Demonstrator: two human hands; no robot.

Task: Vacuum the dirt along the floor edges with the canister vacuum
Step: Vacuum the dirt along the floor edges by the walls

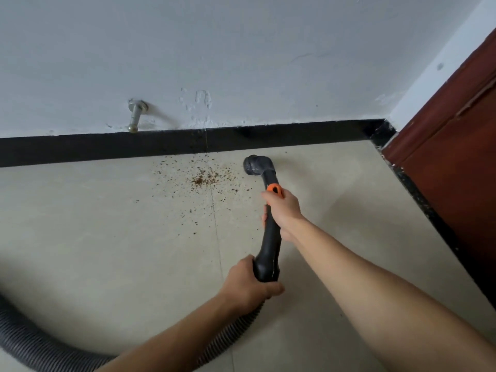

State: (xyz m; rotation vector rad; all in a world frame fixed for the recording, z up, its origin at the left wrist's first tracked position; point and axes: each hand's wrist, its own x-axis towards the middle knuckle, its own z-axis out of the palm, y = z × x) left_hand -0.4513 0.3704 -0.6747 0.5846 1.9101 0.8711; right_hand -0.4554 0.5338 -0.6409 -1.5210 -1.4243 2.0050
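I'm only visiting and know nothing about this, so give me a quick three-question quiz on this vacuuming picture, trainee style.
1. True or false: the nozzle is left of the thickest dirt.
2. The left hand grips the wand at its rear end. The right hand grips: A) nothing B) the wand by its orange button C) a broom.
3. Fill in: the dirt lies near the black ____ below the white wall.
Key: 1 false; 2 B; 3 baseboard.

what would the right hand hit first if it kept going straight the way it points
Probably the black baseboard, nozzle leading: the right hand points up the vacuum wand toward it. The dirt lies left of that line.
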